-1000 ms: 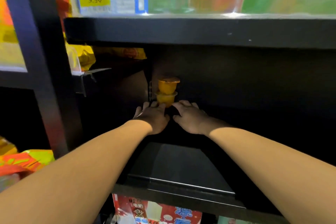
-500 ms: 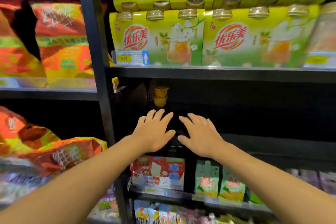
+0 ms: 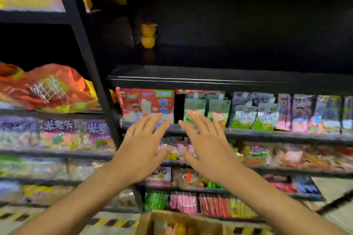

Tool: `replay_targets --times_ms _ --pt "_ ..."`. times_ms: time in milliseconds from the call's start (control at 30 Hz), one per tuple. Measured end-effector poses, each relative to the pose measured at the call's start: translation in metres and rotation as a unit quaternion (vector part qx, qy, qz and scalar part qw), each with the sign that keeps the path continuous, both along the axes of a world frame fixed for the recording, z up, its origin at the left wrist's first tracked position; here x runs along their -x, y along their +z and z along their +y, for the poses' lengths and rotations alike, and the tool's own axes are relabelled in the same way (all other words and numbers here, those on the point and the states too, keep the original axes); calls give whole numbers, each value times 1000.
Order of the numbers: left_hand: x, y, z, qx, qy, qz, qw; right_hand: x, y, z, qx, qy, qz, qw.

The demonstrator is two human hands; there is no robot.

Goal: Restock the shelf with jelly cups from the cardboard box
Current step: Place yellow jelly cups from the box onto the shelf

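**Both hands empty, two cups on shelf**

Left hand (image 3: pixel 140 151) and right hand (image 3: pixel 207 150) are held side by side in mid-air, fingers spread and straight, gripping nothing. Two orange jelly cups (image 3: pixel 148 35) sit stacked one on the other at the back left of the dark shelf (image 3: pixel 210 79), well above the hands. Cardboard box (image 3: pixel 150 219) is at the bottom edge, below the hands, flaps up, contents blurred. Snack packets (image 3: pixel 246 114) fill the lower rows.

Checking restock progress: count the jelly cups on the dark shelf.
2. One jelly cup stands at the back left of the dark shelf; the other is stacked on it. The shelf is dim, so more may be hidden.
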State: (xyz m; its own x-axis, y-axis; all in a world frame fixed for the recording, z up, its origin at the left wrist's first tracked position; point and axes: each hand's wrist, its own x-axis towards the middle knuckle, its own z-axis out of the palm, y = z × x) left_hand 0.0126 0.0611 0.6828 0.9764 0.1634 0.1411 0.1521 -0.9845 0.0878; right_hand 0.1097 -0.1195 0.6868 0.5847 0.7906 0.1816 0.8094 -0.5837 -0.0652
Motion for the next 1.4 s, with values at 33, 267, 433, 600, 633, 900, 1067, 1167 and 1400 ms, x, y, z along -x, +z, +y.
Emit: replay_targets --times_ms 33,267,433,600,633,900,1067,1167,1400 --pt "0 -16 -2 3 0 9 1000 2 -16 -3 3 -5 2 1000" --pt "-11 -121 -16 23 1 50 998 -3 -120 -12 24 -40 85 995" --pt "-19 -227 -23 12 16 137 990 -7 -225 -20 34 -77 148 985" --pt "-18 -353 -33 68 35 222 972 -6 -353 -27 74 -126 202 969" --pt "-14 -380 -35 80 38 234 968 -3 -378 -30 72 -132 210 966" --pt "14 -590 -47 162 79 320 930 33 -588 -63 84 -220 324 916" --pt "20 -696 -56 180 83 339 920 50 -701 -83 83 -250 343 902" --pt "10 -756 -62 192 72 328 922 41 -763 -84 79 -246 359 897" --pt "-32 -862 -63 140 13 265 954 -9 -859 -77 78 -232 330 911"
